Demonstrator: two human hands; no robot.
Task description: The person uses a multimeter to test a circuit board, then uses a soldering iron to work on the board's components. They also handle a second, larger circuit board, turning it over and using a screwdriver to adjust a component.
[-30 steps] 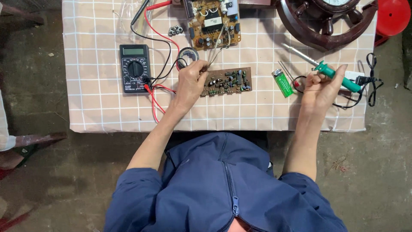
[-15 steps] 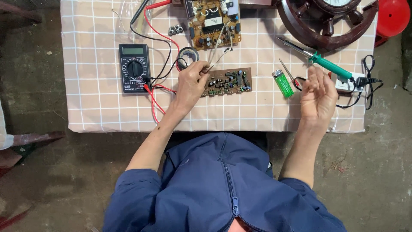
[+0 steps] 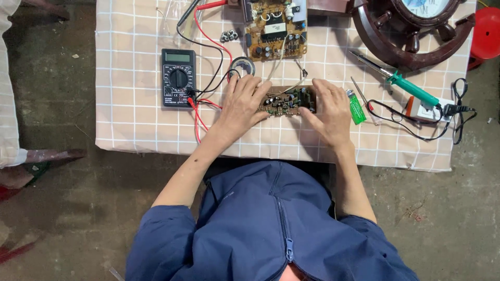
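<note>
A small brown circuit board (image 3: 288, 100) lies on the checked tablecloth (image 3: 130, 125) in front of me. My left hand (image 3: 242, 104) rests on its left end with fingers spread. On the board's right end sits my right hand (image 3: 328, 112), fingers touching its edge. A green-handled soldering iron (image 3: 411, 88) lies on the cloth to the right, free of either hand. A green lighter (image 3: 357, 106) lies just right of my right hand.
A black multimeter (image 3: 178, 78) with red and black leads sits to the left. A larger circuit board (image 3: 275, 27) lies at the back, a solder roll (image 3: 242, 66) beside it. A wooden ship's-wheel clock (image 3: 411, 31) and black cable (image 3: 442, 117) occupy the right side.
My right hand has put the soldering iron down on the cloth and moved left onto the small board. My left hand stays on the board's left end.
</note>
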